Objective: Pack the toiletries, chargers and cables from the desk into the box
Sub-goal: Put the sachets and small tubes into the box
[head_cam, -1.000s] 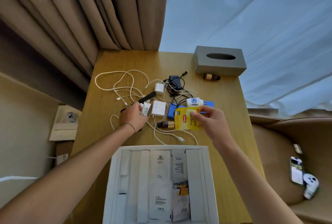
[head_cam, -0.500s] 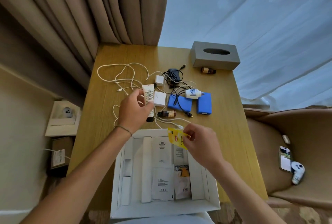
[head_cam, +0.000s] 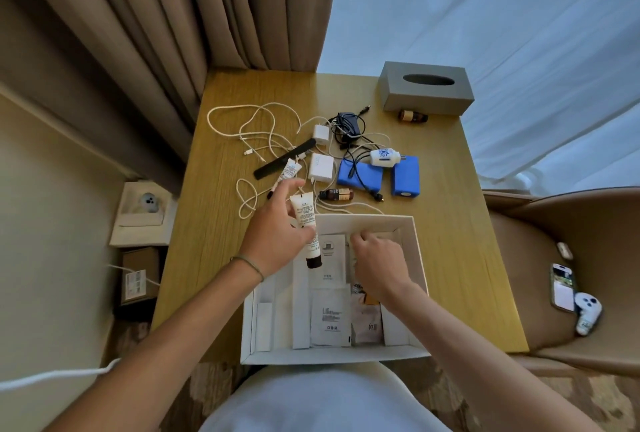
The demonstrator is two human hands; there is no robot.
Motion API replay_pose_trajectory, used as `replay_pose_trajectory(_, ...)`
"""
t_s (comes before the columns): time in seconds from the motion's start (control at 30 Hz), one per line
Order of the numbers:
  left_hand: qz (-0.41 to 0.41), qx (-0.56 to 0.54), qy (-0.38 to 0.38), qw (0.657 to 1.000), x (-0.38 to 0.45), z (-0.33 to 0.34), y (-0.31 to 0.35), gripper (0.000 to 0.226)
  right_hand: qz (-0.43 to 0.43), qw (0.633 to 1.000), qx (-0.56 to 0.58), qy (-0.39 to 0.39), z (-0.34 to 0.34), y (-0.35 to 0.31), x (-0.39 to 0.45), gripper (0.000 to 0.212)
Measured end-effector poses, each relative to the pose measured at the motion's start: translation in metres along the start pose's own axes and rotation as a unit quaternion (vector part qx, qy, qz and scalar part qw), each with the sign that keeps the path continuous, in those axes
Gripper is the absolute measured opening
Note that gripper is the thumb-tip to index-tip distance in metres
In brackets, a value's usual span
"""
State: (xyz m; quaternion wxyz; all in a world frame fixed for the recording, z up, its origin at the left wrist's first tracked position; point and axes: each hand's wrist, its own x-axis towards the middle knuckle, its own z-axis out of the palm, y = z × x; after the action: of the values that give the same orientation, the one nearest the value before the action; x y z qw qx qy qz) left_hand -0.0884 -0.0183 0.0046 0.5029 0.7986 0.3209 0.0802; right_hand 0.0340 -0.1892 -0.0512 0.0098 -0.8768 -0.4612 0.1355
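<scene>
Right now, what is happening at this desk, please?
A person is packing small things into a white box at the desk's near edge. The left hand holds a white tube over the box. The right hand is down inside it, fingers curled. Cables, chargers and blue packs lie unpacked on the desk.

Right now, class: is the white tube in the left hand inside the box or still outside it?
Partly over it: the white tube is held in the air, its dark cap above the box.
</scene>
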Motion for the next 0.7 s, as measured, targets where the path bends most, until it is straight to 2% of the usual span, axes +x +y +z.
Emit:
replay_pose_trajectory(0.17, 0.006, 0.045, -0.044, 0.998, -0.017, 0.009, -0.01, 0.039, 0.016, 0.999, 0.031, -0.027, 0.009, 0.002, 0.005, 0.016)
replay_pose_trajectory(0.33, -0.001, 0.082, -0.071, 0.994, -0.028, 0.029, -0.022, 0.025, 0.002, 0.994, 0.046, -0.1, 0.01, 0.003, 0.002, 0.027)
replay_pose_trajectory(0.53, -0.042, 0.145, -0.127, 0.98, -0.025, 0.054, -0.039, 0.025, 0.056, 0.993, 0.087, -0.056, 0.001, 0.01, -0.003, 0.022)
replay_pose_trajectory(0.7, -0.067, 0.189, -0.185, 0.962, -0.023, 0.07, -0.05, 0.025, 0.051, 0.99, 0.125, -0.035, -0.012, 0.011, -0.007, 0.024)
